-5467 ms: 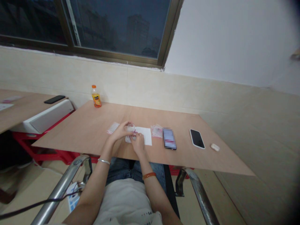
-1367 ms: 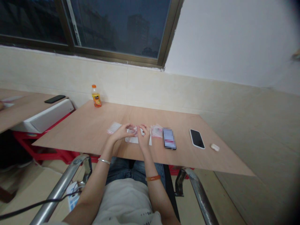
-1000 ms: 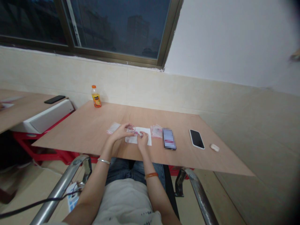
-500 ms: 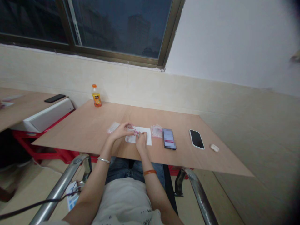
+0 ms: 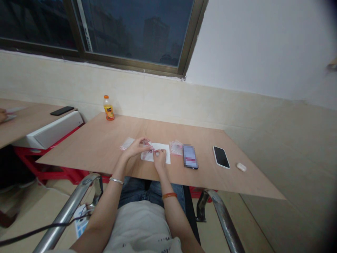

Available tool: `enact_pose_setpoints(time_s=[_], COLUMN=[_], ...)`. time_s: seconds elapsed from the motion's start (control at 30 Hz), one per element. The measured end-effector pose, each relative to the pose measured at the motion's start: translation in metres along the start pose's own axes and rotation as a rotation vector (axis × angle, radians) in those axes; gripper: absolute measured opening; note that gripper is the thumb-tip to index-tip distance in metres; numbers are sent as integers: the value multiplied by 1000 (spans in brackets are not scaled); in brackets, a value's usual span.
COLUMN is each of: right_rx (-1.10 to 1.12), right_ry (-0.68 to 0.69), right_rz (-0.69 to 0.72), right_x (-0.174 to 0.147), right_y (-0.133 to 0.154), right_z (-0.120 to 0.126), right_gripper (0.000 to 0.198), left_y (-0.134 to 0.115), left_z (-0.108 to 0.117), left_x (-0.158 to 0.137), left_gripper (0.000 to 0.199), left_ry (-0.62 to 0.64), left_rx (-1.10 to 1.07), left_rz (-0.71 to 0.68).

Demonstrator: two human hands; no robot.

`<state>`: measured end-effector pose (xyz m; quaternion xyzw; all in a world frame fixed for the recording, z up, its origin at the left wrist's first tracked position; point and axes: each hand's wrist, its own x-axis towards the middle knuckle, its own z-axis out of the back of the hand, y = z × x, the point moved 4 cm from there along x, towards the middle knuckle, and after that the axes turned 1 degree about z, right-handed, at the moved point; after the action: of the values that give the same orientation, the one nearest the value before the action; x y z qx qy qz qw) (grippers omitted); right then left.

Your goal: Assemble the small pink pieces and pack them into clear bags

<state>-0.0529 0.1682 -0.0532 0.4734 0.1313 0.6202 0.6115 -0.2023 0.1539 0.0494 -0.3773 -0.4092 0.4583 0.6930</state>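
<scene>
Over the white paper [image 5: 167,157] on the bench [image 5: 210,179], our left hand [image 5: 134,148] has a small clear piece [image 5: 145,143] curled between thumb and fingers, with some pink showing at its lower edge. Our right hand [image 5: 159,159] sits just beside it, fingers bent into a pinch, but we honestly can't tell if they've got anything. Looks to us like the fiddly fingertip stage, so we'd guess the next move calls for a steady left hand and a light right one. What the piece actually is, no clue: too small, half covered. Clear bags lie near both hands, left bag [image 5: 127,143] and right bags [image 5: 176,147], contents unreadable. Farther right, the phone's [image 5: 190,156] screen is pixelated.
</scene>
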Motion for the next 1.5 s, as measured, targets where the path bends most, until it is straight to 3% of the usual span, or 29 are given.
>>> enact_pose_setpoints(time_s=[0.57, 1.5], right_rx=[172, 222], right_ry=[-74, -92], right_rz=[9, 1], right_x=[1, 2], right_y=[-7, -7], right_z=[1, 3], right_gripper=[11, 15], left_y=[-1, -1], left_z=[-1, -1], left_x=[-1, -1], left_gripper=[41, 43], left_ry=[5, 16], left_rx=[-6, 0], left_rz=[7, 9])
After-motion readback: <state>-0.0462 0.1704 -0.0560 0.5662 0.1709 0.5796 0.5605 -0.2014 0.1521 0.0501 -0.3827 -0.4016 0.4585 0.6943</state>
